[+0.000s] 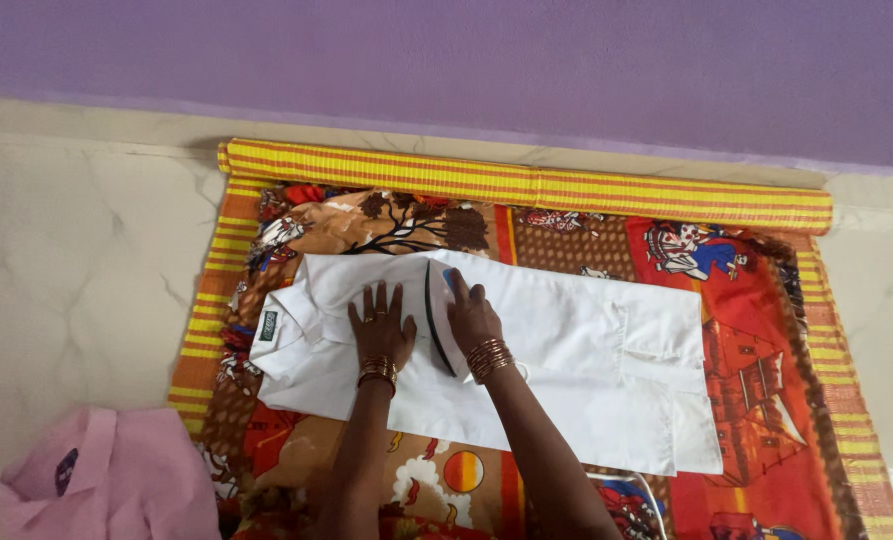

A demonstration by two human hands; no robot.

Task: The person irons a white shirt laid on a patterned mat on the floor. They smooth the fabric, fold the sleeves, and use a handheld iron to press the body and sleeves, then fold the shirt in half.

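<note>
Pressing flat on the white shirt (566, 360), the left hand (381, 328) lies open with fingers spread, while the right hand (471, 315) grips the clothes iron (438, 315) by its handle. The shirt lies mid-blanket (766, 330); it looks light and limp, best held by shoulders. A small dark green rectangular label (267, 325) sits at its left collar.

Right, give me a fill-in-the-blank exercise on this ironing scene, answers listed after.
1. The left hand lies flat on the folded ____ shirt.
2. The right hand holds an ____ on the shirt.
3. The pink garment lies at the picture's lower ____.
4. The wall is ____.

Missing words: white; iron; left; purple.
</note>
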